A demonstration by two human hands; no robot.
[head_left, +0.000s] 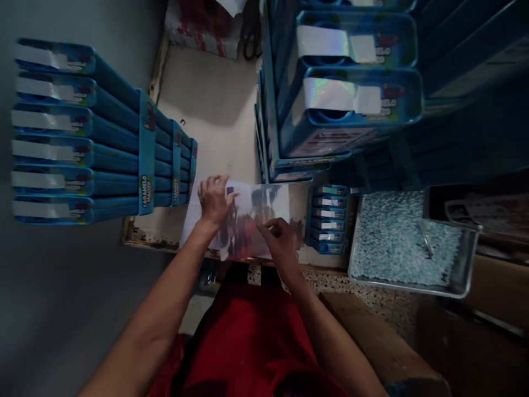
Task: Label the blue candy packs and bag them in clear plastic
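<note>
Near edge of desk point(215, 110): printed sheet point(252, 220), left hand point(214, 199) pressed flat on it with fingers spread, right hand point(279, 238) pinching its near edge. Right: small blue box stack point(328, 219), metal tray point(409, 245) of pellets. Beyond: tall blue box stacks left point(95, 138) and right point(343, 94), crowding the desk; scissors point(251, 33) at far edge.

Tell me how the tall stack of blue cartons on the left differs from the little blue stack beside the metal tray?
The tall stack of blue cartons looks far larger and stands left of the left hand. The little blue stack looks much smaller and sits right of the right hand, against the metal tray. Both are blue with pale labels and share the worktable.
</note>
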